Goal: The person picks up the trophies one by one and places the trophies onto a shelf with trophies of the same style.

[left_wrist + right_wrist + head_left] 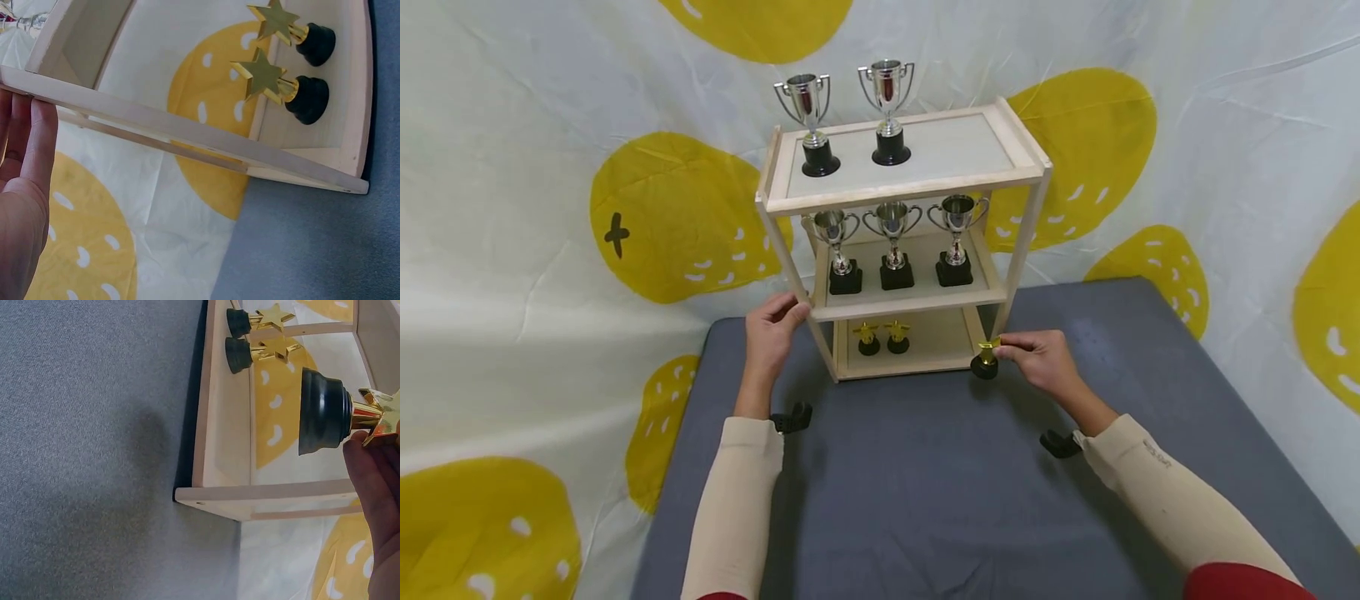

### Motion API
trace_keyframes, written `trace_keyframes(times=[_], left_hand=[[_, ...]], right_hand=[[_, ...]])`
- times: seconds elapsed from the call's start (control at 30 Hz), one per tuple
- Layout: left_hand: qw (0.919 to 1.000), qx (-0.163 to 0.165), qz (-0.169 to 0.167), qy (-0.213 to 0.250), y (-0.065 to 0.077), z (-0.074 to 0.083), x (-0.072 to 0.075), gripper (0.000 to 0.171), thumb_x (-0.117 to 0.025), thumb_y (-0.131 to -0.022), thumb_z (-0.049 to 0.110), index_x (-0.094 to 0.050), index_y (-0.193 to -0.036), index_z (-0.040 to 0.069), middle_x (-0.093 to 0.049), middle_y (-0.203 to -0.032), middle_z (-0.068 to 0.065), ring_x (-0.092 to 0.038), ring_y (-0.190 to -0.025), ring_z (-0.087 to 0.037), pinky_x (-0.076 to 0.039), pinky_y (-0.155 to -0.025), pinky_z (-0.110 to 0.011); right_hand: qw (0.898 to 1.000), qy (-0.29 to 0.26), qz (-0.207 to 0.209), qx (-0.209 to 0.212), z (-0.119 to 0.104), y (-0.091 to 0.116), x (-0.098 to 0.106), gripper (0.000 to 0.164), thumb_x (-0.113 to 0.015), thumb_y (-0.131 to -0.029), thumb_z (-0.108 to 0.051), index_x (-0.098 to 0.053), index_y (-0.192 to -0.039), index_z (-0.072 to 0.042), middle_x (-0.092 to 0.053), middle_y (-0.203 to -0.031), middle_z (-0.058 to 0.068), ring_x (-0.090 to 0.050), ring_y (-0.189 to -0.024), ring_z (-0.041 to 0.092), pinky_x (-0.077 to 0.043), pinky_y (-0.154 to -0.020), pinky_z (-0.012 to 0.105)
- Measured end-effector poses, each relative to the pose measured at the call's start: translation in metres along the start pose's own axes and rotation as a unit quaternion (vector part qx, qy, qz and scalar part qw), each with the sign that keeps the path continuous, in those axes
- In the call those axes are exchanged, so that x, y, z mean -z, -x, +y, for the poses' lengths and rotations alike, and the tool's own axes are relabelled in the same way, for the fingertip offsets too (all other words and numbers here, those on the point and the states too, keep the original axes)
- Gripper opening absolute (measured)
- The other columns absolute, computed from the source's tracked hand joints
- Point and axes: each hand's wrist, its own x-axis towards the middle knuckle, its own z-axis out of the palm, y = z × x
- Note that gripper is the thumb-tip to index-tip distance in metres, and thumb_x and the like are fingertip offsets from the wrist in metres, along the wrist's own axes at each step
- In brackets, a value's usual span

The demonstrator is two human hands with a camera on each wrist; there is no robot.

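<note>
My right hand [1041,360] pinches a small gold star trophy [987,358] by its star, with the black base [324,412] hanging below the fingers. It is held just in front of the bottom tier's right front corner. My left hand [771,333] grips the left front post [156,122] of a wooden three-tier shelf [902,312], thumb and fingers at the middle tier's height. Two matching star trophies, one on the left [868,339] and one beside it [897,337], stand upright on the bottom tier's left half.
Two tall silver cup trophies, including one [889,112] near the middle, stand on the top tier. Three silver cups with square black bases, one at the right [956,242], line the middle tier. The shelf stands on a grey cloth-covered table [910,483] against a yellow-patterned curtain [670,221].
</note>
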Motion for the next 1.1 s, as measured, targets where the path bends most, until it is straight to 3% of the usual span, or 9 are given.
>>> trace_keyframes(times=[0.27,1.1], left_hand=[[1.0,-0.001,0.007,0.006,-0.002,-0.001,-0.001,0.031,-0.073,-0.098,0.01,-0.073,-0.124,-0.007,-0.069,-0.103,0.014,-0.068,-0.098,-0.001,-0.058,-0.087,-0.014],[0.9997,-0.002,0.0,0.024,-0.004,-0.001,-0.002,0.035,-0.072,-0.098,0.008,-0.069,-0.125,-0.014,-0.068,-0.103,0.011,-0.068,-0.099,-0.004,-0.059,-0.089,-0.015]], right_hand=[[1.0,-0.013,0.007,0.006,0.001,-0.005,-0.006,0.013,-0.083,-0.084,0.003,-0.082,-0.097,0.005,-0.078,-0.09,0.025,-0.065,-0.073,-0.016,-0.052,-0.062,0.007],[1.0,0.005,0.009,0.025,-0.004,-0.016,-0.022,0.014,-0.083,-0.083,0.004,-0.082,-0.097,0.005,-0.078,-0.091,0.026,-0.059,-0.075,-0.022,-0.049,-0.065,0.003]])
